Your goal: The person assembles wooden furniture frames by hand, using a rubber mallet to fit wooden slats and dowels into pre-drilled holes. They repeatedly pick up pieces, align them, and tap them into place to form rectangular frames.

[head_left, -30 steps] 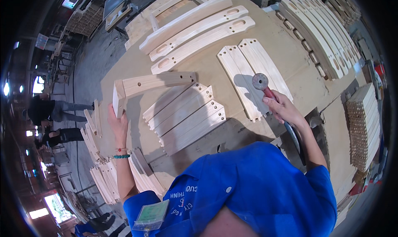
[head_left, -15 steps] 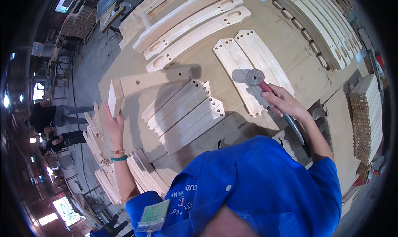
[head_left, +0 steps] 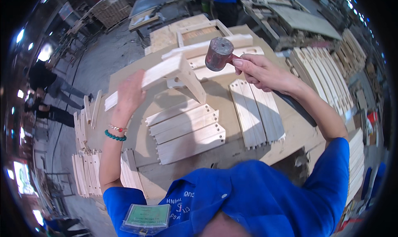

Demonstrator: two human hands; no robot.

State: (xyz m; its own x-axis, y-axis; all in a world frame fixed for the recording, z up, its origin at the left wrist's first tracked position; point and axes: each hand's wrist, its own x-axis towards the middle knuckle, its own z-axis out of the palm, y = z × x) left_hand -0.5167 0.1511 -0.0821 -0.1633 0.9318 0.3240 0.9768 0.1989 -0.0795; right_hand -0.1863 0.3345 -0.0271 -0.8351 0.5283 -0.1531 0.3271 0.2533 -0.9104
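My left hand (head_left: 132, 90) is closed round one board of an L-shaped wooden piece (head_left: 166, 69), two pale boards joined at a corner. The other board, with dark holes in it, slants down toward the table. My right hand (head_left: 263, 73) grips a mallet (head_left: 219, 54) with a worn reddish head, held up beside that corner but apart from it. Its dark handle runs back past my wrist. Below the wooden piece lie several pale slats (head_left: 186, 131) with holes at their angled ends. A second group of slats (head_left: 256, 114) lies to the right.
Curved boards with slots (head_left: 230, 65) lie across the far side of the cardboard-covered table (head_left: 124, 77). More curved boards (head_left: 321, 73) are stacked at the right. Narrow wooden bars (head_left: 89, 170) stand at the left edge. Another person (head_left: 56, 83) is off to the left.
The mallet has risen up and to the left, closer to the wooden piece. My left hand has turned the piece, so its joined corner now points away to the right. The view has shifted.
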